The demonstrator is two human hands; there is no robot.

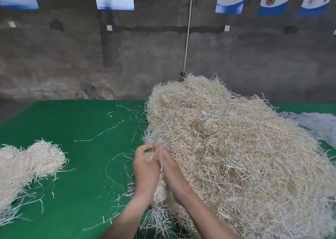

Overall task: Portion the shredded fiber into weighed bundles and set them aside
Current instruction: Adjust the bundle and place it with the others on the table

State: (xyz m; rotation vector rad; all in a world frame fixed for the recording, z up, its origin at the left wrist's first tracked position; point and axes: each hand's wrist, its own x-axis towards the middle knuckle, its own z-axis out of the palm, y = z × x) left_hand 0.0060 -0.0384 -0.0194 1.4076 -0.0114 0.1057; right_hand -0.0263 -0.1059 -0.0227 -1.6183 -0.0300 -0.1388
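A big heap of pale shredded fiber [236, 147] covers the right half of the green table [81, 120]. At its left edge my left hand [145, 167] and my right hand [171, 167] are pressed close together, fingers curled round a small bunch of fiber [160, 191] that hangs between the palms and wrists. A smaller set-aside mass of fiber [27, 166] lies at the table's left edge, reaching down toward the near corner.
Loose strands [98, 135] are scattered over the green surface between the two piles. Pale grey sheet material [316, 122] lies at the far right behind the heap. A grey wall with posters and a white cord [187, 38] stands behind the table.
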